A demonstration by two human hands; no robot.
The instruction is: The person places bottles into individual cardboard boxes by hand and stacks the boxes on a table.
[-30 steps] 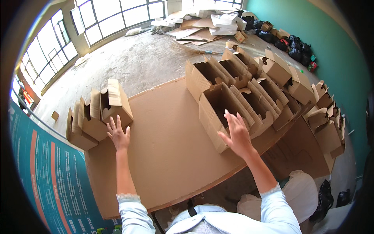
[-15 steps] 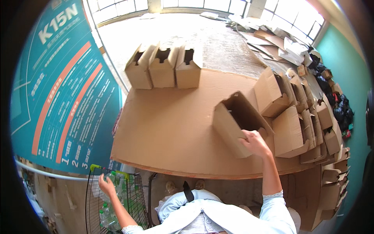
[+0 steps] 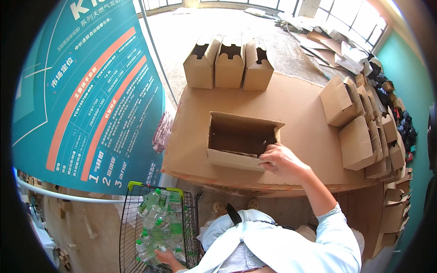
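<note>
An open-topped cardboard box [image 3: 236,160] sits on the cardboard-covered table in front of me, its long side toward me. My right hand [image 3: 283,160] grips its near right corner, fingers closed over the rim. Inside, the part of the box that shows holds nothing. Low on the left, my left hand [image 3: 166,257] reaches into a wire shopping cart [image 3: 122,236] among clear plastic bottles [image 3: 157,216] with green caps. Its fingertips are against the bottles, and whether they hold one cannot be made out.
Three upright cardboard boxes [image 3: 229,73] stand in a row at the table's [image 3: 300,104] far left. Several more boxes [image 3: 357,141] are stacked along its right side. A teal banner [image 3: 91,113] rises on the left. Flattened cardboard [image 3: 314,50] and bags lie by the far right wall.
The box has been pulled leftward, away from the stack, and turned sideways to me. My right hand has moved with it. My left hand has gone lower into the cart. The view has shifted left.
</note>
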